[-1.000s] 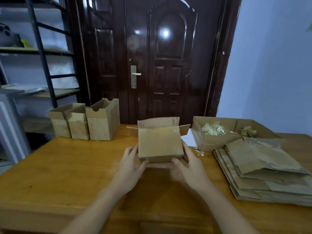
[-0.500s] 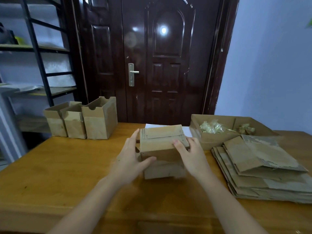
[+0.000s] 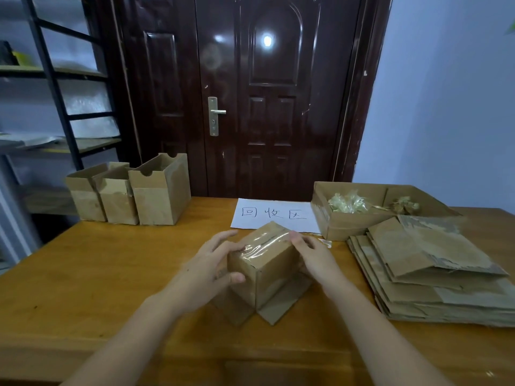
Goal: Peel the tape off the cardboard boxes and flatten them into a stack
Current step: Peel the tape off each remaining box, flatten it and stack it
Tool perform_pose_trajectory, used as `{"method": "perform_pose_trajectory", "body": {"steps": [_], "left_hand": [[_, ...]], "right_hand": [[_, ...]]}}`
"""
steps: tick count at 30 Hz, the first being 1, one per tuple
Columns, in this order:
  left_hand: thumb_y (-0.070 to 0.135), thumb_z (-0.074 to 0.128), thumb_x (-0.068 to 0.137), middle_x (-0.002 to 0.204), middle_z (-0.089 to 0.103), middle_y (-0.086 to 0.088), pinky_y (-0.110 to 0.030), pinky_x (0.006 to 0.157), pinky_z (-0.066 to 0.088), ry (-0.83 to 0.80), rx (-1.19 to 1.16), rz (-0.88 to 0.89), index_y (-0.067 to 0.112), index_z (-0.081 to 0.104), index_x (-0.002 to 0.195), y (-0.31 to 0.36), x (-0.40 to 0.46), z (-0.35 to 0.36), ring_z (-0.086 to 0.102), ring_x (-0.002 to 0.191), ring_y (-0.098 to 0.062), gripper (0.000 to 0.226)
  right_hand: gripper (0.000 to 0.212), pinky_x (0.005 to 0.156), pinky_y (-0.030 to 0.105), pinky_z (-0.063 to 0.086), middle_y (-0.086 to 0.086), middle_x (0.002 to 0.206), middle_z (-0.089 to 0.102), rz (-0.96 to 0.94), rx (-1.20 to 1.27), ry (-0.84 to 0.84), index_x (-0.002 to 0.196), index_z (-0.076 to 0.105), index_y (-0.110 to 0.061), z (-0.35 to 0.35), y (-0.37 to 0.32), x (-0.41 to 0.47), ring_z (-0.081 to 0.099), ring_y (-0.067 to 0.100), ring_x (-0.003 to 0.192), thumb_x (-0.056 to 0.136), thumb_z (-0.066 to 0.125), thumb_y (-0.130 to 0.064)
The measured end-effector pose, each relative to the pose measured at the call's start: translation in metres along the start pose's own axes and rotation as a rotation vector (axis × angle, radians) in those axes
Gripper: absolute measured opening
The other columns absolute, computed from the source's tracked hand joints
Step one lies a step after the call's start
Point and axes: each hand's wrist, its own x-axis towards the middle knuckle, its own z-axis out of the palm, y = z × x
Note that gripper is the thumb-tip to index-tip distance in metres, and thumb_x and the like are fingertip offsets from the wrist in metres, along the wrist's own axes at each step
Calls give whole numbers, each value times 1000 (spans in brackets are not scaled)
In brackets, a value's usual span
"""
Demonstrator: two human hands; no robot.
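The box (image 3: 262, 270) is matt brown cardboard with a glossy, wrinkled strip of clear tape (image 3: 266, 242) across its top. It stands on a smooth, lightly shining wooden table (image 3: 97, 274), before a glossy dark door (image 3: 267, 107) with a metal handle (image 3: 216, 114). The flattened stack (image 3: 434, 271) looks rough and torn.

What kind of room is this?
Probably a home entryway or storeroom used for sorting recycling: a dark door, metal shelves, and a handwritten paper sign on the wooden table.

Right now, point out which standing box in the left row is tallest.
The rightmost box of the three, nearest the door. Its notched top edge stands clearly above the two shorter boxes beside it.
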Motion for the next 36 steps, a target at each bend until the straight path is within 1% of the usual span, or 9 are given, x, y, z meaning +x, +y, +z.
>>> {"method": "perform_pose_trajectory", "body": {"steps": [3,7,9,13,17,20,27,31,36], "left_hand": [[50,73,88,155,10,47,-22,116,22,42,69,96,45,48,132,7,0,-1,3,149,15,51],[60,71,84,146,28,46,-17,113,26,92,87,103,43,50,128,17,-1,8,10,137,28,52],[68,64,81,144,39,35,-10,108,25,175,146,93,39,53,129,22,-2,15,17,131,25,57],[65,66,81,139,57,15,-20,105,37,339,194,120,27,59,123,33,4,33,42,131,-2,57],[60,71,80,141,57,12,-22,108,36,361,162,128,23,60,125,30,10,41,43,135,-6,60],[56,74,81,145,55,10,-27,113,37,325,150,157,19,60,130,25,12,38,41,139,-8,63],[51,83,77,155,46,9,-33,119,30,264,165,185,21,51,139,20,5,38,33,147,-9,76],[62,80,74,155,46,7,-31,122,23,269,246,201,21,49,137,22,9,41,31,149,-10,81],[63,76,76,146,51,3,-28,117,26,317,198,196,24,48,134,27,10,51,39,139,-13,75]], "right_hand": [[64,85,29,55,-5,127,60,-111,-45,76,135,56,-25,7,-5,5,60,14,113,88,60,-68],[40,101,31,44,-11,131,53,-400,-203,208,130,59,-31,10,-17,-1,49,7,123,94,67,-48],[32,104,30,44,-20,127,56,-552,-229,106,123,65,-35,4,-25,-10,51,0,122,93,68,-47],[51,108,21,37,-31,133,55,-657,-464,-248,128,65,-42,-8,-24,-28,45,-7,130,81,74,-59],[69,116,22,21,-45,146,28,-706,-674,-234,145,45,-48,-5,1,-32,18,-14,144,85,78,-42],[68,115,17,16,-38,151,29,-793,-657,-145,145,46,-43,1,13,-33,15,-9,149,86,79,-35],[65,117,22,21,-20,155,39,-843,-652,-46,146,46,-36,12,23,-36,20,1,152,88,75,-34],[64,122,31,26,-15,152,45,-841,-626,-15,143,52,-31,15,21,-37,25,3,150,86,79,-28],[59,125,41,26,-8,145,57,-854,-620,-19,136,61,-23,13,15,-36,37,11,147,82,84,-24]]}}
